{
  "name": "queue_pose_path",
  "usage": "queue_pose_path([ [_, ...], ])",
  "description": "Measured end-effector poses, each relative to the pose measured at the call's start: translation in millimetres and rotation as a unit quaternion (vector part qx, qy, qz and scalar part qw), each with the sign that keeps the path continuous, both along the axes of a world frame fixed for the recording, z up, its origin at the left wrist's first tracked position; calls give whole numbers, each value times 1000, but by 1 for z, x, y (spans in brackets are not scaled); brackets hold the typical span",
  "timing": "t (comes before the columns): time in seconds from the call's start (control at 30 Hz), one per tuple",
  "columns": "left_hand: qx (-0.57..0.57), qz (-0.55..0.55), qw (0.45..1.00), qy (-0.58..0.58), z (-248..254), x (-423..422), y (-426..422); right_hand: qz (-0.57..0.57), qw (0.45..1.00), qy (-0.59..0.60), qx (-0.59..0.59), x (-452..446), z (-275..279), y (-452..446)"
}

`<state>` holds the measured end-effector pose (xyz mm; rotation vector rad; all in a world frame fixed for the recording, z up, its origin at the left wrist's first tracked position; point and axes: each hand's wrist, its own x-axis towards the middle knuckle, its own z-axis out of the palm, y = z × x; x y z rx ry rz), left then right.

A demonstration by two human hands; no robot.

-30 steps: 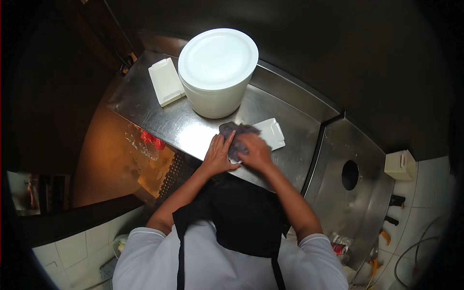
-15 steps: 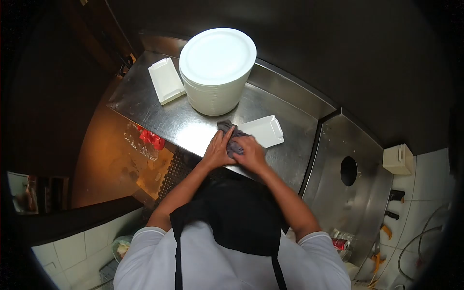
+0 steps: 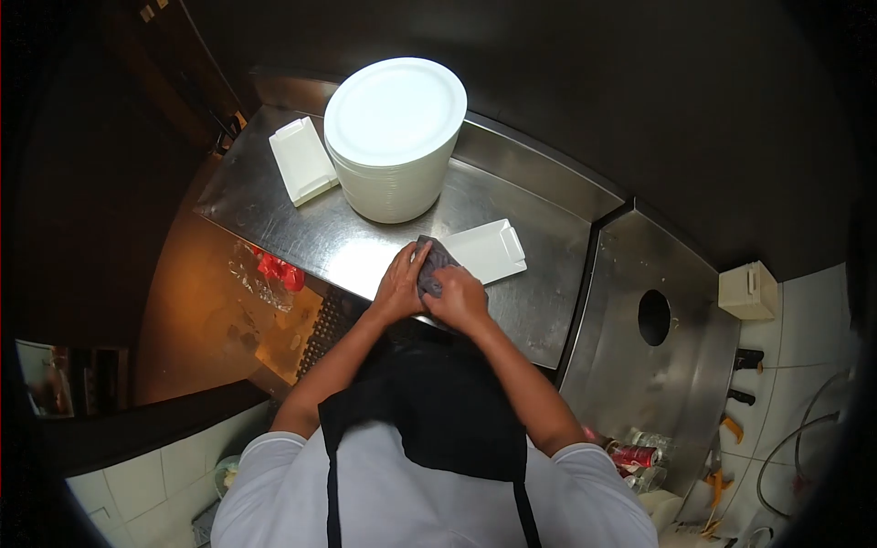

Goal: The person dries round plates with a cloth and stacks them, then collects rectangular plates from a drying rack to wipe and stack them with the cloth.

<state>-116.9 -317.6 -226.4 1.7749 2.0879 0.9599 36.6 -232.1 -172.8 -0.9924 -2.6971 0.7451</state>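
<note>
A crumpled dark grey cloth (image 3: 438,260) is bunched between my two hands at the front edge of the steel counter (image 3: 539,320). My left hand (image 3: 399,286) grips the cloth's left side, its fingers pointing away from me. From the right, my right hand (image 3: 461,300) presses into the folds with curled fingers. Just beyond the cloth lies a white rectangular food tray (image 3: 486,252), its near left end partly hidden by the cloth and my right hand. Behind it rises a tall stack of white plates (image 3: 396,183).
Another white tray (image 3: 303,161) lies left of the stack. A steel surface with a round hole (image 3: 654,318) adjoins the counter on the right. A white box (image 3: 747,290) and black-handled knives (image 3: 742,397) are by the tiled wall. Red plastic (image 3: 279,271) lies below left.
My hands have drawn the cloth slightly toward me, and it is bunched more tightly. The whole view has shifted a little; the trays and plates stay in place on the counter.
</note>
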Motion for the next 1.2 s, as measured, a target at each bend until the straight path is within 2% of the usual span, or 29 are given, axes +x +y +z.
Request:
queue_pose_path([
  [0.07,-43,-11,999,-13,25,0,-2,3,998,56,12,15,-21,24],
  [0.1,-25,-19,999,-13,21,-1,-1,-39,999,33,7,21,-5,39],
  [0.13,-6,-28,1000,-13,16,-1,0,-61,998,17,14,34,-12,65],
  [0.2,-20,-26,999,10,20,0,0,-118,982,1,147,70,-8,118],
  [0.27,-42,-23,999,19,22,2,0,-217,949,-3,229,103,10,148],
  [0.33,-57,-20,996,67,30,6,2,-360,923,66,120,134,29,156],
  [0.37,-63,-19,994,91,35,9,4,-391,897,207,-2,154,21,161],
  [0.4,-58,-34,992,102,41,13,11,-406,839,340,-123,174,6,161],
  [0.43,-54,-48,991,114,48,19,21,-404,752,461,-241,188,-5,155],
  [0.5,-59,-71,985,144,55,36,45,-357,583,581,-441,196,6,115],
  [0.57,-75,-85,983,144,49,50,71,-335,471,659,-481,198,-8,79],
  [0.63,-96,-76,978,169,33,57,92,-312,462,702,-442,196,-34,47],
  [0.7,-106,-75,978,165,41,60,98,-287,448,711,-459,193,-42,18],
  [0.77,-78,-72,978,180,42,59,98,-303,411,709,-486,197,-43,-5],
  [0.83,-96,-77,982,141,44,54,103,-314,362,712,-513,198,-48,-18],
  [0.87,-105,-79,984,123,45,52,106,-307,360,714,-516,197,-50,-20],
  [0.97,-93,-86,976,180,52,53,107,-292,361,717,-520,192,-52,-27],
  [1.1,-58,-79,978,182,56,48,104,-296,366,711,-522,169,-21,-16],
  [1.17,-35,-62,995,68,62,40,101,-275,373,712,-527,156,-2,-11],
  [1.2,-24,-52,998,11,68,38,99,-269,411,701,-517,147,7,-12],
])
